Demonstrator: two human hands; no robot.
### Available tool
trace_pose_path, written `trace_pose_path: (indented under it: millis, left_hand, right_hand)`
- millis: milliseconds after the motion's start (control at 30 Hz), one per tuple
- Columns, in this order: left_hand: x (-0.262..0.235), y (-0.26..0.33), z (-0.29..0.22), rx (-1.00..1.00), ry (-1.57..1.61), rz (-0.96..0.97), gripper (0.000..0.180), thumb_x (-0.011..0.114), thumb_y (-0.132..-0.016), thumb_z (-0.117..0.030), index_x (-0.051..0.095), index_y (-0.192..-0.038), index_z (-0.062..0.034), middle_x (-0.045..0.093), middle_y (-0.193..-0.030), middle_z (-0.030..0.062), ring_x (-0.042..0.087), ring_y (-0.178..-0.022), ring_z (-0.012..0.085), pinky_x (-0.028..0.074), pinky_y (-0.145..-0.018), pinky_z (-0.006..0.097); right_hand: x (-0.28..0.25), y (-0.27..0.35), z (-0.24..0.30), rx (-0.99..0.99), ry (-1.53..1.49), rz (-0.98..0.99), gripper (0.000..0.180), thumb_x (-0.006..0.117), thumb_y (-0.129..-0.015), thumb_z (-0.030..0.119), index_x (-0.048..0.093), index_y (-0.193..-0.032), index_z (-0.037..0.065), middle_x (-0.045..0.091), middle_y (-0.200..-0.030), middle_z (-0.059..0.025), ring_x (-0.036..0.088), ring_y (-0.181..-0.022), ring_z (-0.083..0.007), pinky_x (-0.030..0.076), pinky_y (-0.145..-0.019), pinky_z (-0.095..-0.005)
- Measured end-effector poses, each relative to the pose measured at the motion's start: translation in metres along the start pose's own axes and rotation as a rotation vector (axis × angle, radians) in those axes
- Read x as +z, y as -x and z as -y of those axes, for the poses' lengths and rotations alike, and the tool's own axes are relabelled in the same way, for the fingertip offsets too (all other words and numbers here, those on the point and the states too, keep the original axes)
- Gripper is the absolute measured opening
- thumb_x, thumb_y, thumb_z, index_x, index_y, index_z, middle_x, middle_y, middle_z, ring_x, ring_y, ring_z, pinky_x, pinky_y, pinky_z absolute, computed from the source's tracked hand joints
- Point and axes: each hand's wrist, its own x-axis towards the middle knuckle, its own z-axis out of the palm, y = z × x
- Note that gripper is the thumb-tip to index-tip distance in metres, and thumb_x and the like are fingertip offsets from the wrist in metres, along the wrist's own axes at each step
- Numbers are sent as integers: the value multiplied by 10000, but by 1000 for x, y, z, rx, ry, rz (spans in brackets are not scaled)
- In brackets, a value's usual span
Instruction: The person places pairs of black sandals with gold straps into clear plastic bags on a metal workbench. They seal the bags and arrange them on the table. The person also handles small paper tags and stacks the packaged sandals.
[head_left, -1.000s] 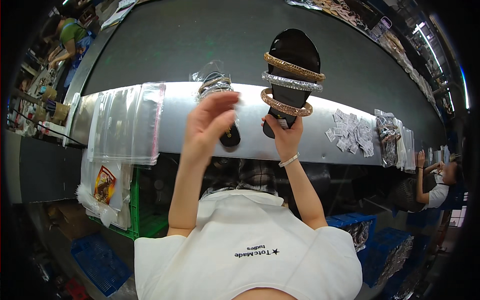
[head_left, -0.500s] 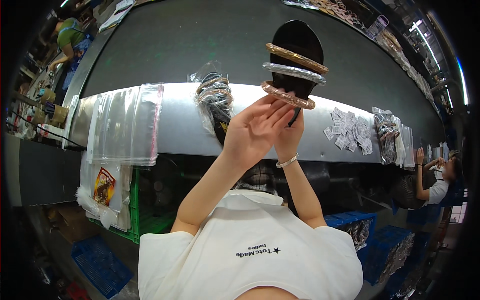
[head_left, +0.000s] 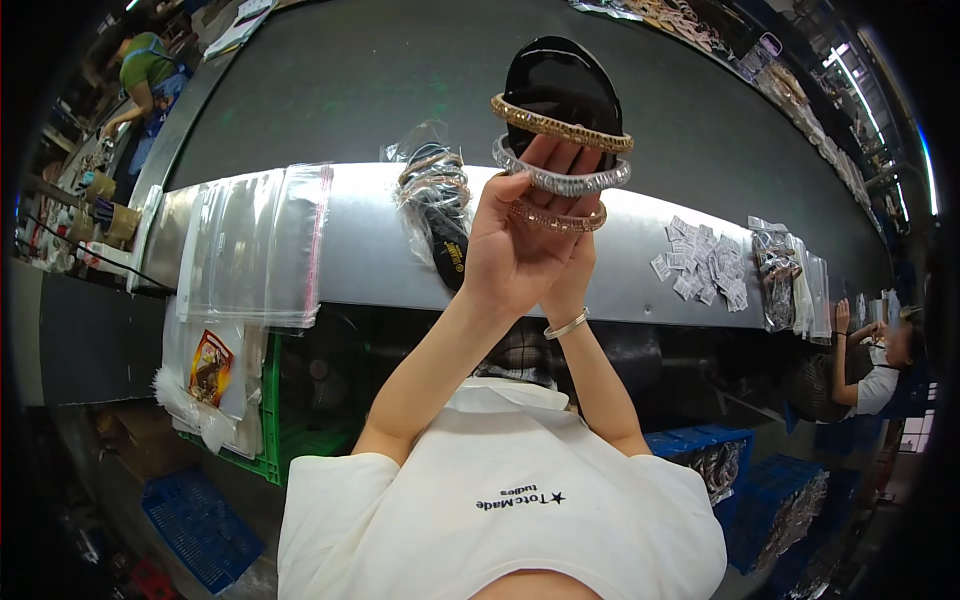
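Note:
I hold up a black-soled slide sandal [head_left: 560, 80] with gold, silver and rose-gold glittery straps. My left hand [head_left: 515, 255] faces palm up, its fingers passing under the rose-gold and silver straps against the footbed. Its thumb rests at the left end of the silver strap. Behind it, my right hand [head_left: 568, 285], with a bangle at the wrist, supports the sandal's lower end; its fingers are mostly hidden. To the left, a bagged sandal [head_left: 435, 205] with similar bands lies on the metal table edge.
Flat clear plastic bags [head_left: 250, 245] lie at the left, above a green crate [head_left: 270, 400]. Small white packets [head_left: 705, 262] are heaped at the right, near more bagged goods [head_left: 775, 270]. Blue crates [head_left: 785, 510] stand below. Co-workers sit at the far right [head_left: 870, 375] and stand far left [head_left: 148, 80].
The sandal has moved left and tipped, showing more of its straps' fronts. My left fingers, earlier by the rose-gold strap, now reach up under the silver one.

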Motion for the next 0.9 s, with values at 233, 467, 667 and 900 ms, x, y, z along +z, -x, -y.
trace_pose_path:
  millis: [233,467,667,900]
  left_hand:
    - [-4,6,4,23,88,-109,359,472,-934,-254,497,-1237,-65,556,-1207,108,519,-1164,255,389,-1052,411]
    - [-8,6,2,-28,230,-12,300,489,-929,-265,548,-1148,-68,593,-1154,96,540,-1139,236,370,-1058,416]
    - [-20,8,-4,-122,349,53,338,471,-920,-309,567,-1095,-35,622,-1112,95,572,-1097,231,361,-1032,422]
    - [-32,13,-10,-211,339,124,372,421,-904,-386,645,-1022,-115,658,-1078,26,637,-971,202,398,-953,388]
  right_hand:
    - [-1,-12,13,-89,94,-13,476,705,-783,196,498,-1185,48,652,-1024,-84,622,-939,-167,484,-780,-293]
    - [0,-21,-6,144,-446,-106,366,701,-800,182,530,-1089,37,662,-945,-100,644,-853,-185,490,-726,-283]
    - [-16,-27,12,-265,274,-117,275,706,-792,155,524,-962,39,617,-850,-99,625,-740,-223,482,-625,-310]
    - [-36,-38,19,-555,447,-110,259,707,-773,92,507,-930,45,580,-836,-92,593,-678,-256,474,-570,-329]
